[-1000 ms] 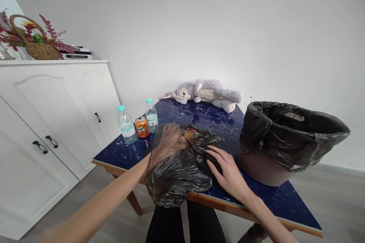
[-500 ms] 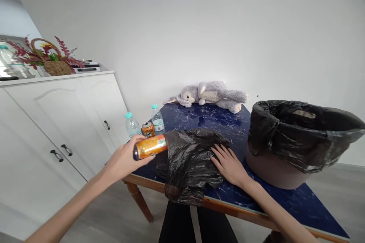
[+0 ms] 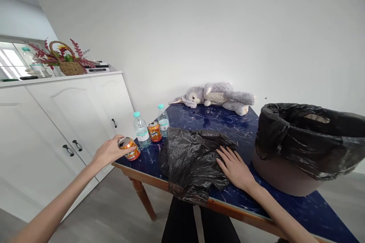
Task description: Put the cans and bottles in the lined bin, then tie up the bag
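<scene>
My left hand (image 3: 110, 152) is wrapped round an orange soda can (image 3: 131, 150), which stands upright or nearly so at the table's front left corner. Beside it are a clear water bottle (image 3: 142, 131) with a teal cap, a second orange can (image 3: 154, 132) and another teal-capped bottle (image 3: 163, 119). My right hand (image 3: 234, 167) lies flat, fingers spread, on the right side of a crumpled black plastic bag (image 3: 194, 163). The bag is spread on the table and hangs over its front edge.
The blue marbled table (image 3: 239, 133) carries a bin (image 3: 282, 172) lined with a black bag (image 3: 310, 148) at right. A grey plush rabbit (image 3: 216, 97) lies at the back by the wall. White cabinets (image 3: 71, 117) stand left, with a flower basket (image 3: 71, 67) on top.
My left hand has moved the can left and down to the table corner, turning it from lying sideways to top up. My right hand stays on the bag. The view has shifted slightly left.
</scene>
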The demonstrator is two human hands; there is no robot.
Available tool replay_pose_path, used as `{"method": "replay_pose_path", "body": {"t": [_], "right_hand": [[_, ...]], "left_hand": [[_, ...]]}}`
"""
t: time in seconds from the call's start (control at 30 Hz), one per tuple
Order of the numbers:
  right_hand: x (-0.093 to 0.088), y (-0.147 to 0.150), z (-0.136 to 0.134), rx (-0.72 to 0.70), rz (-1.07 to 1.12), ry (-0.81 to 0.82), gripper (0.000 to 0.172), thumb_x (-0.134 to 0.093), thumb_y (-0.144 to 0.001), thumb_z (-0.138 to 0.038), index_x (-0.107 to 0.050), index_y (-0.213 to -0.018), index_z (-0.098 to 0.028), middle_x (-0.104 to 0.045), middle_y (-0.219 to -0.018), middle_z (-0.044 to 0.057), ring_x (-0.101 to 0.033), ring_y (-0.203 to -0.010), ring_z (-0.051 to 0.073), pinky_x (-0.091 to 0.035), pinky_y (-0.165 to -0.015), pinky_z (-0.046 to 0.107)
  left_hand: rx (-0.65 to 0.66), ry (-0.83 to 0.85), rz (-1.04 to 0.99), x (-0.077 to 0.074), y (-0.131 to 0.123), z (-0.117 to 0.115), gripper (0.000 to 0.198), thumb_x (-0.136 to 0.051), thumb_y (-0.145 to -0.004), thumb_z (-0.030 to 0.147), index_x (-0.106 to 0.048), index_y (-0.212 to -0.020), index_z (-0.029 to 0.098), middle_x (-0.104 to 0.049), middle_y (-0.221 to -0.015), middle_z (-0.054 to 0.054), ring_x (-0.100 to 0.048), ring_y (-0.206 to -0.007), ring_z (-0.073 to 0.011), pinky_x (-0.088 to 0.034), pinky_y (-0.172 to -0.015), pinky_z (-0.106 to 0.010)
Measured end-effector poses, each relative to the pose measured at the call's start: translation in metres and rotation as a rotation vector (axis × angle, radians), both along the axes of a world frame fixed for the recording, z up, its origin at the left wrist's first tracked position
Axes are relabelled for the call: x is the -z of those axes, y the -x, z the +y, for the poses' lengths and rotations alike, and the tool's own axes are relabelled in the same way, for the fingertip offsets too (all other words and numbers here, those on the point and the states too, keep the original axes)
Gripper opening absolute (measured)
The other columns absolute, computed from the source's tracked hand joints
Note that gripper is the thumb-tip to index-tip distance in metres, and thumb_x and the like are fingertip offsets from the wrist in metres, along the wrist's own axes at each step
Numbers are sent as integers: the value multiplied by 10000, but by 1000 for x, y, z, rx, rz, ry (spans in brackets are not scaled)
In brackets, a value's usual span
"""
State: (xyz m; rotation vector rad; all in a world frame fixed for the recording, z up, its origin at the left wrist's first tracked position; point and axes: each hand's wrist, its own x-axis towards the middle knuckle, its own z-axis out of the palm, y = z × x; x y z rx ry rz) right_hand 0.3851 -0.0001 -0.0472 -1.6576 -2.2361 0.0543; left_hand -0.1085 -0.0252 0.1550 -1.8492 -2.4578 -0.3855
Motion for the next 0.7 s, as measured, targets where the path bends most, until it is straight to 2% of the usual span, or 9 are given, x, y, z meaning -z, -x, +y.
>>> {"method": "replay_pose_path", "body": {"t": [0.13, 0.3, 0.4, 0.47, 0.53, 0.6, 0.7], "right_hand": [[2, -1, 1, -6, -8, 0, 694, -215, -1102, -616, -421, -1657, -254, -327, -1741, 20, -258, -1629, 301, -251, -1322, 560], [1, -6, 1, -42, -10, 101, 731, -213, -1092, -655, -366, -1682, -251, -273, -1762, 28, -201, -1643, 301, -225, -1331, 547], [-4, -10, -5, -32, 7, 121, 760, -247, -1070, -705, -357, -1684, -271, -276, -1764, 36, -200, -1641, 332, -236, -1320, 583], [-10, -11, -12, 4, 7, 68, 759, -283, -1064, -701, -360, -1683, -269, -285, -1762, 49, -205, -1638, 356, -246, -1309, 616], [-19, -9, -18, 26, 11, -22, 735, -301, -1072, -662, -382, -1673, -245, -301, -1756, 66, -211, -1637, 358, -258, -1306, 615], [-29, -4, -24, 16, 26, -73, 718, -301, -1081, -631, -409, -1657, -217, -323, -1747, 78, -232, -1634, 343, -283, -1307, 579], [-42, 7, -31, -27, 29, -30, 728, -296, -1085, -644, -429, -1648, -202, -321, -1746, 73, -243, -1632, 324, -298, -1310, 541]], "left_hand": [[-34, 56, 24, 4, 4, 12, 998, -673, -677, 841, -593, -1405, 164, -758, -1272, -190, -709, -1157, -418, -541, -801, -389], [-34, 42, 2, 16, 7, 16, 1044, -656, -720, 850, -499, -1489, 161, -698, -1394, -205, -652, -1277, -439, -531, -920, -420], [-52, 24, -29, 16, 12, 10, 1168, -684, -699, 862, -376, -1560, 135, -645, -1458, -224, -618, -1322, -447, -521, -989, -455], [-52, 11, -57, 11, 18, -1, 1203, -663, -718, 877, -326, -1559, 85, -617, -1461, -244, -623, -1307, -423, -518, -1016, -461], [-59, -50, -61, 2, 23, -18, 1117, -595, -780, 882, -357, -1508, 69, -614, -1410, -228, -644, -1251, -377, -531, -1004, -449], [-77, -200, -21, -8, 22, -39, 924, -521, -853, 850, -445, -1419, 124, -621, -1303, -156, -663, -1152, -315, -548, -968, -421], [-26, -444, 37, -16, 6, -67, 598, -458, -946, 737, -533, -1263, 236, -595, -1105, -38, -653, -957, -216, -554, -886, -353]]}}
